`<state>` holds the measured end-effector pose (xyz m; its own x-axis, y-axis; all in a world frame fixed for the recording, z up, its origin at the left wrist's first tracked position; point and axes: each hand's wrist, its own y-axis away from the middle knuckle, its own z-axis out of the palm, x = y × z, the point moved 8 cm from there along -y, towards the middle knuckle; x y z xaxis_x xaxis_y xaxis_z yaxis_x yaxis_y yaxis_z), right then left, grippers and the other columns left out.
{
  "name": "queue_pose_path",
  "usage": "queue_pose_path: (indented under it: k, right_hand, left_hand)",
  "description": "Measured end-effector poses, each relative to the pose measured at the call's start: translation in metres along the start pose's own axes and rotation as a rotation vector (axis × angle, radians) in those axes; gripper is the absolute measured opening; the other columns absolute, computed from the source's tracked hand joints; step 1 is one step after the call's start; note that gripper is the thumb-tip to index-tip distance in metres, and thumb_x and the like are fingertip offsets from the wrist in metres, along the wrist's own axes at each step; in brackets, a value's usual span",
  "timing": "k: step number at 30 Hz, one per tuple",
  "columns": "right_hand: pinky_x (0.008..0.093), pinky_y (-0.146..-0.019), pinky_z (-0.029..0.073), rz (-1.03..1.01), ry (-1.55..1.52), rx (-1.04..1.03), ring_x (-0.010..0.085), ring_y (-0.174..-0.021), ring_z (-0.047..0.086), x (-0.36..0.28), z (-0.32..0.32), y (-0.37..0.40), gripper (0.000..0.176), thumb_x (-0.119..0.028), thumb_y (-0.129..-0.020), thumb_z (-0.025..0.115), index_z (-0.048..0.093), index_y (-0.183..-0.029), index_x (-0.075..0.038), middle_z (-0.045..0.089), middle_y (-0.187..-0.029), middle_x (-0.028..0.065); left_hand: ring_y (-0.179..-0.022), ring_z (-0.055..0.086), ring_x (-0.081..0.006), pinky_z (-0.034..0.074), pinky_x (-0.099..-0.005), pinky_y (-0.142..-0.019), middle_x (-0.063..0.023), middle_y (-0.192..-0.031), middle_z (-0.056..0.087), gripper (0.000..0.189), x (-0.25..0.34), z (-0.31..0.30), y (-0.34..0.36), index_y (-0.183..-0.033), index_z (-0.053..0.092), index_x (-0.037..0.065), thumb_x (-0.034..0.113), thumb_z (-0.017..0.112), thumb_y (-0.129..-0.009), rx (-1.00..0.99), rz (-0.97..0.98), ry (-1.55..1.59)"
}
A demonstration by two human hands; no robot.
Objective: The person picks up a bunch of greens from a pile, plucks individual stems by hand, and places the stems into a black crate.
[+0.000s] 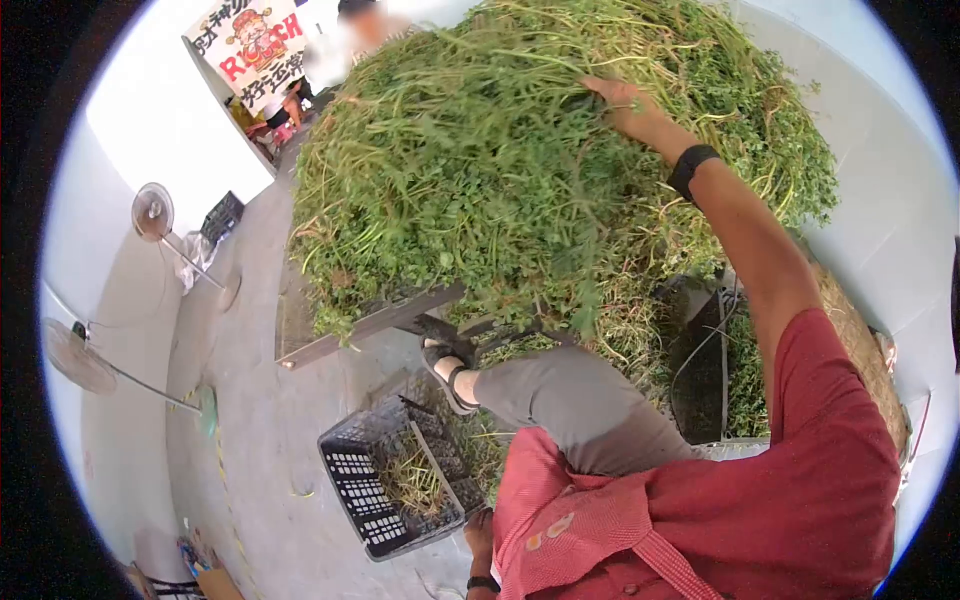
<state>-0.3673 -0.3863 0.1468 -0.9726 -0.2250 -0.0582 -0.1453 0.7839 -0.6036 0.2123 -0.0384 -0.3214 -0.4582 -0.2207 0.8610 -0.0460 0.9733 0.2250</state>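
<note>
A big heap of leafy green stems (450, 180) fills the upper middle of the view, piled on a wooden-edged table (370, 325). My right hand (630, 108), below a black wristband, reaches into the top of the heap. Its fingers are closed on a bunch of the greens and partly hidden by leaves; stems in front of it are blurred. Low at my side hangs my left hand (480, 537), right by the corner of a black plastic crate (365, 500). Its fingers are mostly out of sight. Cut stem scraps (415, 480) lie inside that crate.
More greens stand in a dark crate (700, 370) beside my leg. Two standing fans (153, 212) are along the left wall, with another black crate (222, 215) farther back. A person (365, 30) is beyond the heap, near a hanging poster (250, 50).
</note>
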Motion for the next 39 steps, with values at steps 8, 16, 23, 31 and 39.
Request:
queue_pose_path:
  k: [8,16,23,31,39]
  right_hand:
    - [0.0359,-0.097,0.041,0.135,-0.245,-0.159,0.0199,-0.106,0.054,-0.053,-0.071,0.008,0.055,-0.003,-0.076,0.061,0.047,-0.127,-0.02,0.054,-0.122,0.0045]
    - [0.0302,-0.089,0.044,0.16,-0.486,-0.168,0.0147,-0.095,0.057,-0.045,-0.091,0.023,0.039,-0.006,-0.082,0.053,0.056,-0.12,-0.019,0.06,-0.111,0.002]
    - [0.0308,-0.07,0.05,0.443,-0.376,0.268,0.0164,-0.071,0.062,-0.018,-0.141,0.012,0.025,-0.033,-0.079,0.059,0.068,-0.099,-0.02,0.066,-0.079,0.0094]
    - [0.0311,-0.056,0.048,0.737,0.009,0.396,0.0159,-0.056,0.059,0.029,-0.089,0.051,0.056,-0.056,-0.075,0.058,0.065,-0.084,-0.001,0.061,-0.062,0.0093]
    - [0.03,-0.046,0.043,0.296,-0.051,-0.259,0.013,-0.048,0.053,0.025,0.01,0.063,0.02,-0.009,-0.077,0.055,0.063,-0.058,-0.012,0.055,-0.052,-0.0017]
  left_hand:
    - [-0.088,0.061,-0.0227,0.049,-0.0316,-0.075,-0.0082,-0.1,0.063,0.022,-0.065,0.01,-0.015,-0.101,0.063,0.005,0.014,0.054,-0.083,-0.099,0.117,-0.022]
    - [-0.092,0.058,-0.0301,0.046,-0.0357,-0.081,-0.017,-0.105,0.06,0.025,-0.04,0.003,-0.014,-0.098,0.063,0.001,0.018,0.055,-0.082,-0.124,-0.007,-0.325]
    - [-0.089,0.058,-0.0318,0.046,-0.0381,-0.08,-0.0178,-0.102,0.06,0.026,-0.076,0.01,-0.022,-0.098,0.062,0.0,0.019,0.054,-0.082,-0.116,-0.094,-0.014]
    - [-0.077,0.062,-0.025,0.047,-0.0374,-0.067,-0.0157,-0.084,0.064,0.022,-0.102,0.009,-0.028,-0.093,0.063,0.0,0.015,0.054,-0.081,-0.02,0.182,0.138]
    - [-0.073,0.061,-0.0271,0.047,-0.0357,-0.067,-0.0165,-0.08,0.064,0.023,-0.056,-0.002,-0.013,-0.093,0.063,-0.001,0.017,0.056,-0.08,-0.015,-0.028,0.027]
